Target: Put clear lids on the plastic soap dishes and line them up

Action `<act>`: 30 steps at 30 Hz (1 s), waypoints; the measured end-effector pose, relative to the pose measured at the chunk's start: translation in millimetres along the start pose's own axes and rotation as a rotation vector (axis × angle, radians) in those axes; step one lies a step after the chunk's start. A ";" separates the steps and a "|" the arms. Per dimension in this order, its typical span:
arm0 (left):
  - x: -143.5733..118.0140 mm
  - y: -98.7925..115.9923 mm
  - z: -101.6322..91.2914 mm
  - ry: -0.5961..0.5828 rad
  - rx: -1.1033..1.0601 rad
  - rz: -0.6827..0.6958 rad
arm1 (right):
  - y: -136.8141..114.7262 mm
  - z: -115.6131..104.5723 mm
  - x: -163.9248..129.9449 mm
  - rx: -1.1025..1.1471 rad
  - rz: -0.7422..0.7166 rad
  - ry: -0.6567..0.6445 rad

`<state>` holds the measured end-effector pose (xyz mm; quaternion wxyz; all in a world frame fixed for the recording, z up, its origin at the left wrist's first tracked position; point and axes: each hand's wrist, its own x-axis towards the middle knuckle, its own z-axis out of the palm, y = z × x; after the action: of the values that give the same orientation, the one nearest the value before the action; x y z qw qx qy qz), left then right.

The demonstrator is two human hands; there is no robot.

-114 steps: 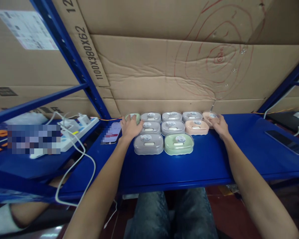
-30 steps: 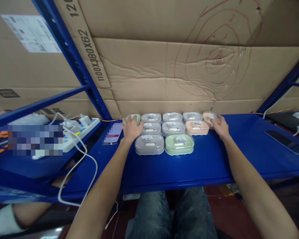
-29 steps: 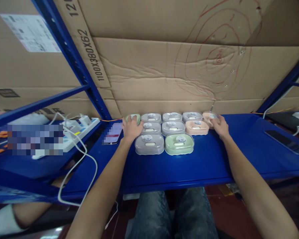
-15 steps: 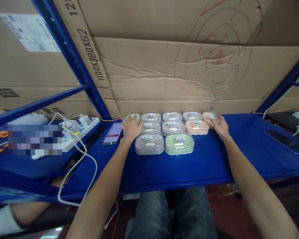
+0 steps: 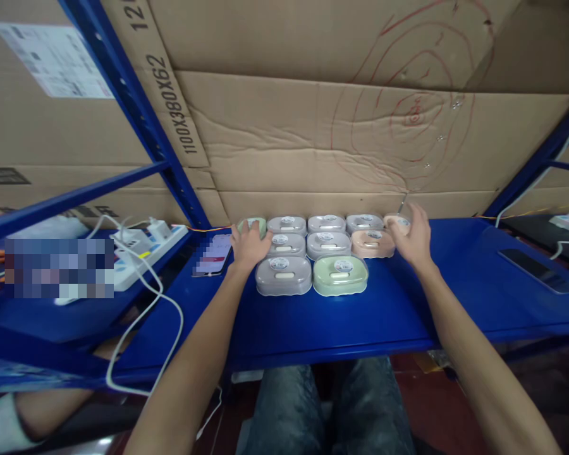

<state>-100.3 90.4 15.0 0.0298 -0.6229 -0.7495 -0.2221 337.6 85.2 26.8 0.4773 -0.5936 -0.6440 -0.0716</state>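
Several oval lidded boxes with clear lids and round stickers stand in rows on the blue shelf. At the back left, my left hand [image 5: 251, 246] rests on a green box [image 5: 252, 224], fingers spread over it and hiding its front. My right hand [image 5: 415, 237] curls around a peach box [image 5: 396, 222] at the back right end, hiding most of it. Between my hands are grey boxes [image 5: 327, 224] and another peach box [image 5: 373, 242]. A grey box [image 5: 283, 276] and a green box [image 5: 340, 275] form the front row.
A lit phone [image 5: 212, 254] lies left of my left hand, and a dark phone [image 5: 537, 270] lies to the right. White power strips [image 5: 145, 262] and a loose white cable [image 5: 177, 309] are at left. Cardboard [image 5: 289, 120] stands behind the shelf. Another person's arm [image 5: 52, 407] shows at lower left.
My right hand has shifted slightly left and turned, its fingers now higher and farther behind the peach box. My left hand stays on the green box.
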 end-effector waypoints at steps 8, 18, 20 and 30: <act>-3.0 5.8 -5.6 -0.019 -0.012 -0.033 | -164.7 -9.2 -102.0 -0.121 -0.641 -0.631; -1.8 2.4 -2.6 0.001 -0.072 -0.027 | -190.0 29.4 -140.2 -0.209 -0.569 -0.549; -0.9 1.3 -2.2 0.005 -0.083 -0.024 | -188.0 26.1 -144.6 -0.192 -0.558 -0.540; -2.4 5.2 -8.0 -0.039 -0.063 -0.053 | -96.4 -58.9 -150.6 -0.324 -0.530 -0.444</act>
<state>-96.7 85.8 23.0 -0.0102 -0.6078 -0.7588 -0.2340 264.3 -85.9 -1.4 0.1910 -0.4753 -0.8433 -0.1629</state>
